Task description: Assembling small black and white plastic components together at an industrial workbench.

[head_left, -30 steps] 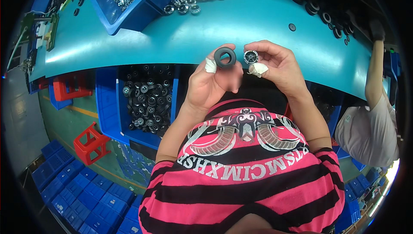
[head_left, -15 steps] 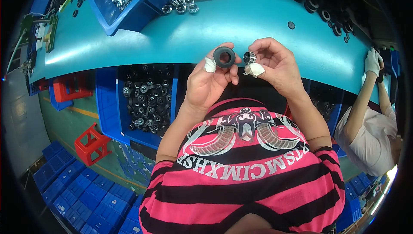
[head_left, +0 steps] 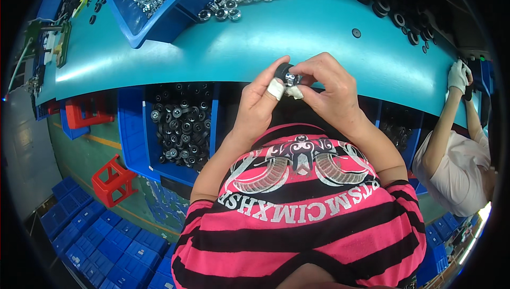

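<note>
Both the left hand (head_left: 260, 105) and the right hand (head_left: 326, 89) pinched a small black rubber ring with a shiny metal bearing (head_left: 287, 74), held just above the teal tabletop's (head_left: 223, 44) near edge.

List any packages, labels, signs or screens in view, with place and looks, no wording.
No signs or screens show.
Blue bin: far left on the teal table, holds shiny rings.
Blue bin: under the table edge, left of the hands, holds black rings.
Red crate: on the floor, lower left.
</note>
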{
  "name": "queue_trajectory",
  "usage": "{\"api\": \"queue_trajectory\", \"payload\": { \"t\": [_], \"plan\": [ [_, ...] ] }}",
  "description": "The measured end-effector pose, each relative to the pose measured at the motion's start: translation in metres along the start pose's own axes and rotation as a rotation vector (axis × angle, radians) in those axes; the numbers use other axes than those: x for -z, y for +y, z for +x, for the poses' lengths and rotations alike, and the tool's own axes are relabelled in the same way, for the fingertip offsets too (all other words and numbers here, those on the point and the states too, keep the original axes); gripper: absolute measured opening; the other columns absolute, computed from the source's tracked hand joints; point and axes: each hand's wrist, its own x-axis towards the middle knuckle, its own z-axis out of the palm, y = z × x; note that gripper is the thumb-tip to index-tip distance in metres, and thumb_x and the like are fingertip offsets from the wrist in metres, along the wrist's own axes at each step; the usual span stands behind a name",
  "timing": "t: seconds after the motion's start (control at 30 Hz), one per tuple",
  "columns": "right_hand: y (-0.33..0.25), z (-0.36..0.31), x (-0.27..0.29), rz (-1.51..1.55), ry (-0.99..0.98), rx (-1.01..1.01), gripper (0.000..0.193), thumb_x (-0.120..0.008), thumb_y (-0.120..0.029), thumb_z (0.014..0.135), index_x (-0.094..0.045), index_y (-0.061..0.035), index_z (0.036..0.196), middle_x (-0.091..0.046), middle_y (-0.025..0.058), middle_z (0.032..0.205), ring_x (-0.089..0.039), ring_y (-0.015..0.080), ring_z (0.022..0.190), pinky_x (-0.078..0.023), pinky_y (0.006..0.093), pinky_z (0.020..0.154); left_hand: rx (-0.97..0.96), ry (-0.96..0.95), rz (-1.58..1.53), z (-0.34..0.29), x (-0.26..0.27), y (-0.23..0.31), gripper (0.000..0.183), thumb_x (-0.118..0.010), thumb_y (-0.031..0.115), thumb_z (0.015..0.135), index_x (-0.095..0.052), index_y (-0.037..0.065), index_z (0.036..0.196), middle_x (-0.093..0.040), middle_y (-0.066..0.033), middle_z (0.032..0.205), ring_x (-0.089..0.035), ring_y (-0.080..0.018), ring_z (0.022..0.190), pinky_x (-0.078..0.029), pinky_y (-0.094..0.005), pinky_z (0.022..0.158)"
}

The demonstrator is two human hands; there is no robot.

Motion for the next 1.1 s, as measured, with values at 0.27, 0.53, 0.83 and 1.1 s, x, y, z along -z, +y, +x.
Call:
{"api": "queue_trajectory", "payload": {
  "t": [0.27, 0.53, 0.83, 1.1],
  "plan": [
    [-0.012, 0.006, -0.003, 0.140, -0.029, -0.017, 0.041, -0.075, 0.003, 0.075, -0.067, -0.0066, 0.115, -0.063, 0.0068, 0.097, -0.067, 0.0165, 0.079, -0.057, 0.0281, 0.070, -0.070, 0.094, 0.072, 0.005, -0.006, -0.001, 0.035, -0.052, 0.017, 0.105, -0.048, -0.002, 0.135, -0.063, -0.0094, 0.112, -0.061, -0.0133, 0.100, -0.052, -0.0267, 0.085],
    [0.008, -0.001, -0.004, 0.459, -0.267, -0.311, 0.036, -0.071, -0.010, 0.088, -0.067, -0.0012, 0.122, -0.065, 0.0098, 0.108, -0.066, 0.0166, 0.087, -0.055, 0.0287, 0.078, -0.036, 0.083, -0.179, -0.002, 0.001, 0.009, 0.032, -0.057, 0.018, 0.103, -0.054, 0.003, 0.131, -0.064, -0.0094, 0.096, -0.063, -0.0124, 0.071, -0.055, -0.0266, 0.057],
    [-0.013, -0.003, -0.016, 0.322, -0.037, -0.192, 0.028, -0.070, -0.002, 0.085, -0.073, -0.0008, 0.112, -0.068, 0.0097, 0.099, -0.069, 0.0155, 0.076, -0.056, 0.0282, 0.064, -0.133, 0.138, 0.020, 0.000, 0.000, 0.004, 0.028, -0.058, 0.016, 0.102, -0.056, 0.002, 0.126, -0.065, -0.0082, 0.094, -0.065, -0.0124, 0.069, -0.056, -0.0263, 0.053],
    [-0.007, -0.005, -0.027, -0.010, 0.005, 0.007, 0.032, -0.069, 0.002, 0.079, -0.074, -0.0027, 0.110, -0.069, 0.0093, 0.093, -0.069, 0.0168, 0.073, -0.056, 0.0312, 0.064, -0.125, 0.222, 0.064, -0.004, 0.000, 0.004, 0.024, -0.056, 0.015, 0.104, -0.057, 0.003, 0.124, -0.064, -0.0059, 0.095, -0.063, -0.0106, 0.072, -0.056, -0.0251, 0.058]
  ]
}}
